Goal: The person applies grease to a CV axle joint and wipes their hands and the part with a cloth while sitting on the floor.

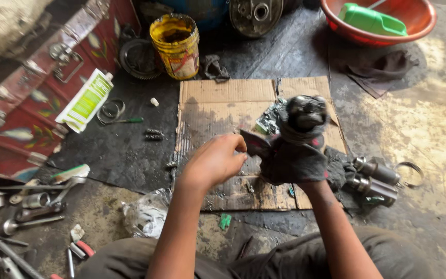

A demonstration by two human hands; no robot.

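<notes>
My right hand [292,163] is wrapped in a dark greasy rag and grips a round, blackened metal part [305,118] held upright over a sheet of cardboard [218,101]. My left hand [213,161] is bare, fingers curled, and pinches the loose edge of the rag [255,143] just left of the part. Both forearms reach up from the bottom of the view.
A yellow paint bucket [175,45] stands behind the cardboard, a red basin [383,20] with a green container at top right. A red metal trunk [37,98] and white tube [86,101] lie left. Wrenches and sockets [27,206] lie bottom left; metal cylinders [375,178] right.
</notes>
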